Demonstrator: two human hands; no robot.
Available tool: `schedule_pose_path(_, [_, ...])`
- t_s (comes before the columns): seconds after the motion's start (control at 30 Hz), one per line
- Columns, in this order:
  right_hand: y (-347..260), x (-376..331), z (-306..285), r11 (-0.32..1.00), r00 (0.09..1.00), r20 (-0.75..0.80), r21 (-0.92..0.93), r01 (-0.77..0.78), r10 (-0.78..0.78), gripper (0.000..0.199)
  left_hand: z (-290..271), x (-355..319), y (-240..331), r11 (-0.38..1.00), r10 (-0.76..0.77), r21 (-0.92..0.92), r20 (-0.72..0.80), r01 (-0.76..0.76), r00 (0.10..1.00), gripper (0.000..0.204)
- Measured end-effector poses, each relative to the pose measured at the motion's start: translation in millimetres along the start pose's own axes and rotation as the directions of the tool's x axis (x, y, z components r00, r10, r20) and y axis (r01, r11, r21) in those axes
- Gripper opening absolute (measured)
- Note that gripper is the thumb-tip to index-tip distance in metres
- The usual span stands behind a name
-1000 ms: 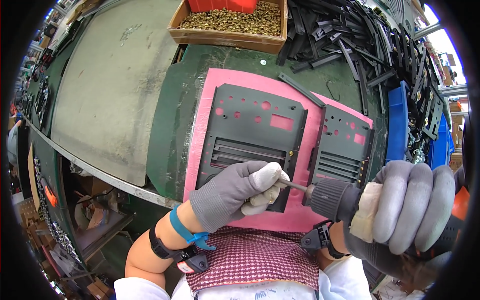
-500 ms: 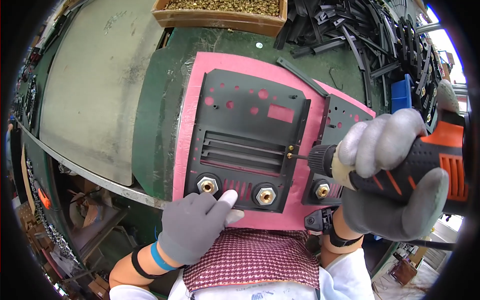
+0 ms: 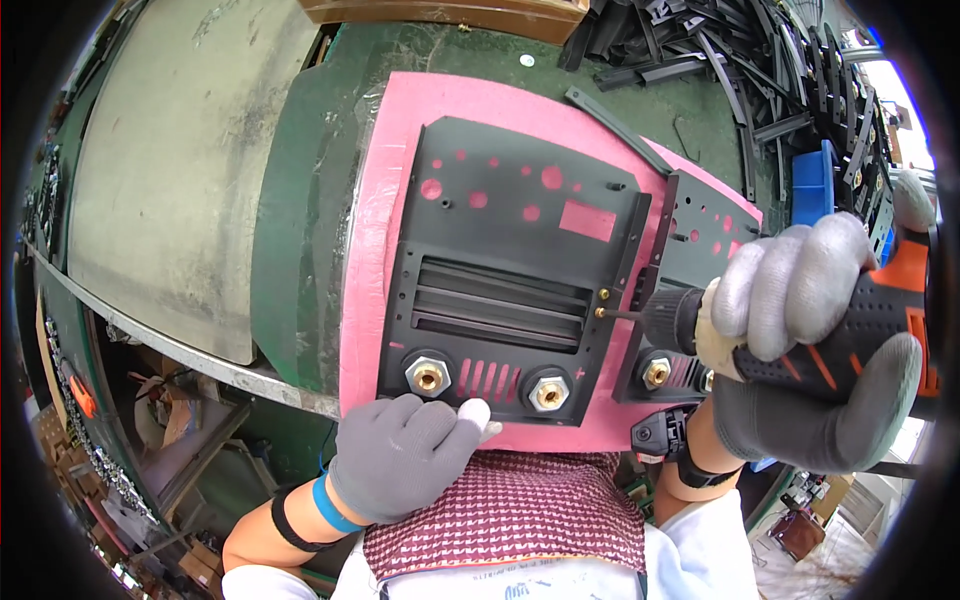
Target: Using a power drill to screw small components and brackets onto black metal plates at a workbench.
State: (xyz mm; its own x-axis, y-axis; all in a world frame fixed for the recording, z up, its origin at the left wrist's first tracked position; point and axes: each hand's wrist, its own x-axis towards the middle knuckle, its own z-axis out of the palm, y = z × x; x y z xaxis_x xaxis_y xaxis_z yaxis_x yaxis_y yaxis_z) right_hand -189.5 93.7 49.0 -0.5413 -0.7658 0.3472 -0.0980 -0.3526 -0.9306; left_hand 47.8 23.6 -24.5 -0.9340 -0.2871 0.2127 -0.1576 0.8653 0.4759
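A dark grey metal panel (image 3: pixel 515 220) with round holes, a rectangular cutout and slats lies on a pink mat (image 3: pixel 362 290). Two brass fittings with hex nuts, a left one (image 3: pixel 428 377) and a right one (image 3: pixel 549 394), sit along its near edge. My left hand (image 3: pixel 405 455), in a grey glove, is closed at that edge, thumb and fingertip pinching it. My gloved right hand (image 3: pixel 800 330) grips an orange-and-black power drill (image 3: pixel 850 340) lying level. The drill's bit reaches a small brass screw (image 3: pixel 600 313) on the panel's right side; another screw (image 3: pixel 604 294) sits just beyond.
A second dark panel (image 3: pixel 690 240) lies partly under the drill. A loose metal strip (image 3: pixel 620 130) crosses the mat's far edge. Dark brackets (image 3: pixel 710 60) are heaped at the far right, beside a blue bin (image 3: pixel 812 185). A cardboard box (image 3: pixel 450 18) stands at the back.
The panels, mat and drill appear shifted slightly right in view. My left hand has slid a little along the panel's near edge, its fingers more curled. The bit stays at the same screw.
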Motion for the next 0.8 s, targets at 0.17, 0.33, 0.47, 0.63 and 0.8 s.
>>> schedule_pose_path(0.17, [1,-1,-1,1.0,0.999,0.033,0.019,-0.002,0.001,0.035,0,-2,0,1.0,-0.007,0.008,0.011,0.007,1.0,0.029])
schedule_pose_path(0.33, [3,-8,-4,0.999,0.997,0.074,0.051,0.011,-0.015,0.032,-1,1,0,1.0,-0.003,0.006,0.014,0.003,1.0,0.027])
schedule_pose_path(0.47, [0,-13,-7,0.997,0.996,0.086,0.076,0.027,-0.034,0.029,-14,15,2,0.989,-0.093,-0.101,0.104,0.104,0.99,0.028])
schedule_pose_path(0.63, [-18,-9,-15,0.983,0.99,0.121,0.176,0.048,-0.07,0.026,-53,45,-7,0.272,-0.472,-0.726,0.472,0.632,0.745,0.029])
schedule_pose_path(0.8, [-37,-8,-20,0.957,0.985,0.074,0.26,0.13,-0.154,0.023,-43,71,-4,-0.191,-0.36,-0.73,0.674,0.656,0.645,0.044])
